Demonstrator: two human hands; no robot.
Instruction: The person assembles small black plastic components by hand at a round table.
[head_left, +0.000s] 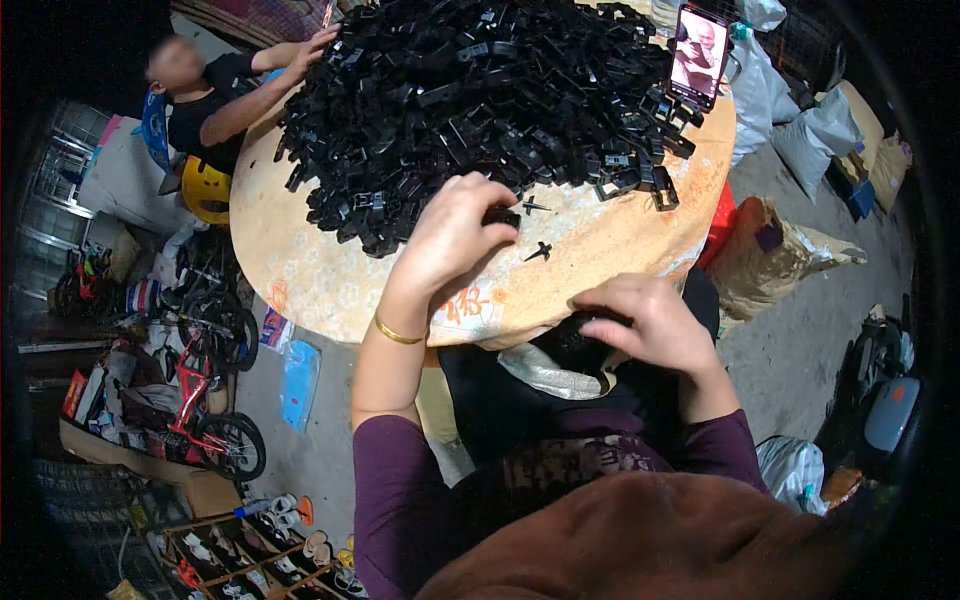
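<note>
A large heap of black plastic parts (450, 110) covers the far side of the round table (340, 290). At the heap's near edge, my left hand (455, 230) curls its thumb and fingers around a black plastic part (503, 218). Two small cross-shaped black pieces (540, 251) lie on the cloth just right of that hand. My right hand (645, 315) is at the table's near edge, above my lap, thumb and fingers apart and nothing visible between them. Beneath it are dark material and a whitish sack opening (555, 372).
A phone (698, 58) stands upright at the table's far right. Another person (205, 105) reaches an arm to the heap from the left. A full sack (770, 255) is on the floor at right; a red bicycle (190, 390) and a shoe rack (250, 560) are at left.
</note>
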